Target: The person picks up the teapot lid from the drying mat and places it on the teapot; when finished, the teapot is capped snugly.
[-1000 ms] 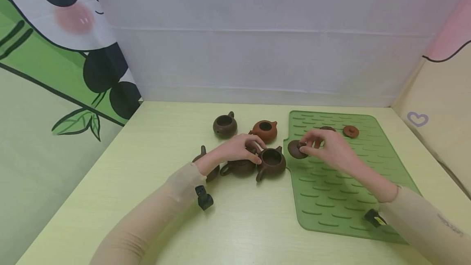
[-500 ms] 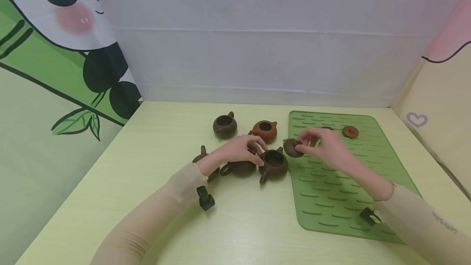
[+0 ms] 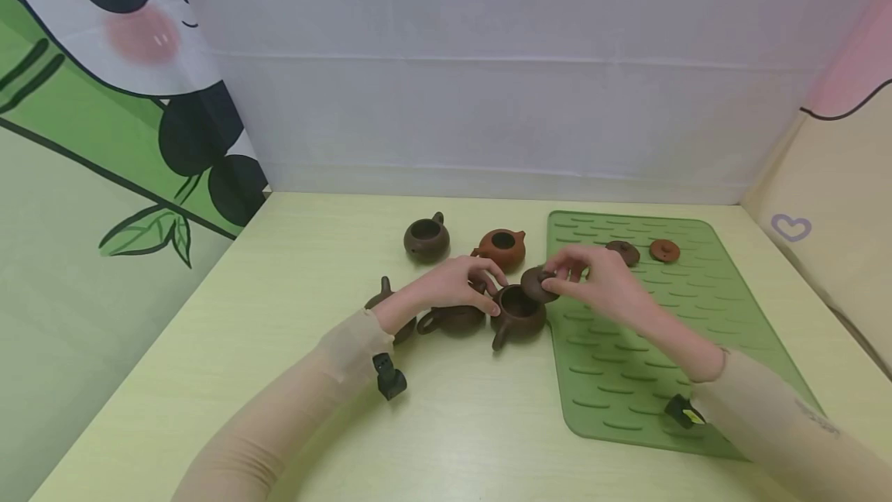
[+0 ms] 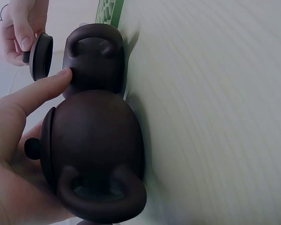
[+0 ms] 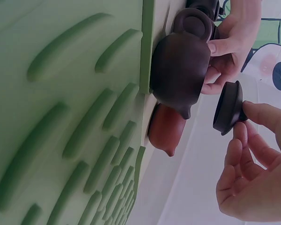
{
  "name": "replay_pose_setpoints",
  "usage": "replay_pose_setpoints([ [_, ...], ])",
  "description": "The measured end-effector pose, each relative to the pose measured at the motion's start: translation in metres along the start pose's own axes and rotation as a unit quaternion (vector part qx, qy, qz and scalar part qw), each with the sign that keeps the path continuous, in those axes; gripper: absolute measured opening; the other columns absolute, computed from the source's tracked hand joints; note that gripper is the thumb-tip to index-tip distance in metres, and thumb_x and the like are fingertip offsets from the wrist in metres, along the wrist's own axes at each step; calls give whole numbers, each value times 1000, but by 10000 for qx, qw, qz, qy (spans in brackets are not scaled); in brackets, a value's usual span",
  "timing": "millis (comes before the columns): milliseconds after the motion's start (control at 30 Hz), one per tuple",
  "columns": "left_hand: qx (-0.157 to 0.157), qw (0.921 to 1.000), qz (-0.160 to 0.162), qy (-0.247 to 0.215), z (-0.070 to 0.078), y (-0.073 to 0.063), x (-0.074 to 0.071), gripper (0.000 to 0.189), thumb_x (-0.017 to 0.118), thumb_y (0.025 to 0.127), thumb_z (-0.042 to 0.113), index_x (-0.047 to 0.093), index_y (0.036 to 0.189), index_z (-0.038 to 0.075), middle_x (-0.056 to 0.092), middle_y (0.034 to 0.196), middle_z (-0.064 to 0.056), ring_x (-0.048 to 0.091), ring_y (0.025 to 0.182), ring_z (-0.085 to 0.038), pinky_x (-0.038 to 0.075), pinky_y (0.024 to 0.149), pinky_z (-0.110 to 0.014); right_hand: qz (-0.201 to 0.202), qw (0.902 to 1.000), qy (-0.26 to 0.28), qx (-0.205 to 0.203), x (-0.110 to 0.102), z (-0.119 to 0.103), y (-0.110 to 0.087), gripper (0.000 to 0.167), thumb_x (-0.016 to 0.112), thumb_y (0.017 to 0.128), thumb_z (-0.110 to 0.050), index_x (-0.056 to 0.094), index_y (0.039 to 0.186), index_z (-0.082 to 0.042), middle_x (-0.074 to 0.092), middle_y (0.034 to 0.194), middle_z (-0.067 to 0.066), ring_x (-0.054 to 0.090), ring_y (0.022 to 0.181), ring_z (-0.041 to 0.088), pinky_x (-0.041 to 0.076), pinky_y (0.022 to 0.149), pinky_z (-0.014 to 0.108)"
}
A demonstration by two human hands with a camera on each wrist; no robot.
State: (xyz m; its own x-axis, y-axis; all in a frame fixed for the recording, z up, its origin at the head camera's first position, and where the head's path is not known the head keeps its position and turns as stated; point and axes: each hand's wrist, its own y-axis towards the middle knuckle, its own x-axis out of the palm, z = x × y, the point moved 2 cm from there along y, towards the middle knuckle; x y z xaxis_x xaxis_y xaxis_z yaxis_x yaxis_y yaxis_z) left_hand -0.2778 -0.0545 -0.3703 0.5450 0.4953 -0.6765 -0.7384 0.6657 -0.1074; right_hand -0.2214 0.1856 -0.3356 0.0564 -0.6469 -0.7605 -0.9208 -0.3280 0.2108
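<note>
My right hand [image 3: 602,277] pinches a dark brown teapot lid [image 3: 535,287] by its knob. The lid is tilted above the right side of an open dark brown teapot [image 3: 524,325], overlapping its mouth in the head view; the right wrist view shows a gap between lid [image 5: 228,108] and pot. My left hand [image 3: 465,279] holds that teapot at its left side, thumb and fingertips at the rim. Beneath the left palm stands another dark teapot [image 4: 98,136] with its lid on, handle toward the left wrist camera.
Behind stand an open dark teapot [image 3: 427,240] and an open reddish teapot [image 3: 503,250]. Another dark teapot [image 3: 403,330] is partly hidden by the left wrist. A green ridged mat [image 3: 627,409] on the right bears a dark lid [image 3: 625,254] and a reddish lid [image 3: 665,251].
My right hand has carried the lid leftward from over the mat to the open teapot's mouth. The open teapot shifted slightly right at first; the left hand stayed at it.
</note>
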Motion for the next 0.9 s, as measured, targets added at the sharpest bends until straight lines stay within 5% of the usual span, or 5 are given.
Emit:
replay_pose_setpoints([
  [900,25,10000,-33,87,1,1,-1,40,82,80,23,67,116,18,74,101,0,67,96,-8,50,93,-30,-261,9989,353,-182,23,-6,7,9,76,87,-23,70,93,-22,66,79,-5,57,78,14,47,68,25],
])
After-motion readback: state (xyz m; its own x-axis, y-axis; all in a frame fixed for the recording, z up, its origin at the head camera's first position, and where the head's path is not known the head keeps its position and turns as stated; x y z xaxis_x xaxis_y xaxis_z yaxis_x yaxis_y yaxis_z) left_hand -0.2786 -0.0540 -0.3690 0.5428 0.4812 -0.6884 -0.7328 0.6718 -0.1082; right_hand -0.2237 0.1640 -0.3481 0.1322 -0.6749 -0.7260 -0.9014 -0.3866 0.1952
